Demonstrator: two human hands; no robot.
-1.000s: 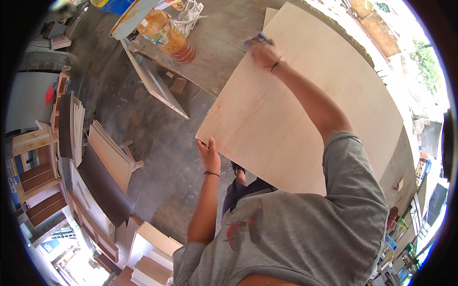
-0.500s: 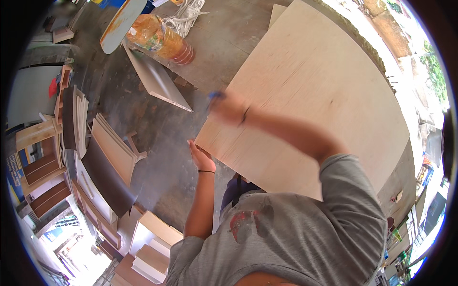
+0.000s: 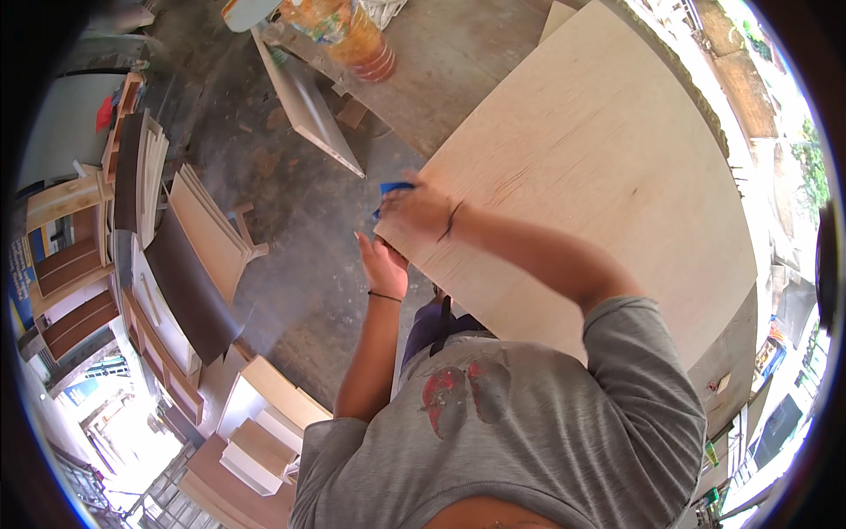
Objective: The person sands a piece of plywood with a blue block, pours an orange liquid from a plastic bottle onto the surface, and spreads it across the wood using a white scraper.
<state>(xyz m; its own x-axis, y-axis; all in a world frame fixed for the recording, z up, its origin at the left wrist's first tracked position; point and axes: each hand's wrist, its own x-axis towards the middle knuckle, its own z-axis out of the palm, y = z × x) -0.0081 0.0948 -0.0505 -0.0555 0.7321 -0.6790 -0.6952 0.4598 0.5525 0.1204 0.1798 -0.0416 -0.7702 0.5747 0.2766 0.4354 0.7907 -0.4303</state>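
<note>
A broad sheet of pale plywood (image 3: 599, 185) lies in front of me, its near-left corner jutting toward my body. My right hand (image 3: 416, 210) is at the sheet's left edge close to that corner, closed on a folded blue sheet that looks like sandpaper (image 3: 394, 188); the hand is slightly blurred. Just below, my left hand (image 3: 385, 267) holds the corner from beneath, thumb outside and fingers partly hidden under the wood.
Beyond the left edge, a thin board (image 3: 308, 110) leans near a large orange-brown plastic bottle (image 3: 374, 57). Stacked panels (image 3: 207, 229) and a curved dark sheet (image 3: 189, 286) stand at left. White drawer-like boxes (image 3: 260, 454) sit at lower left. Haze hangs above the floor (image 3: 291, 264).
My right hand has moved slightly down along the plywood's edge, nearer the corner, and more of the blue sheet shows. My left hand stays at the corner. The whole view has shifted a little.
</note>
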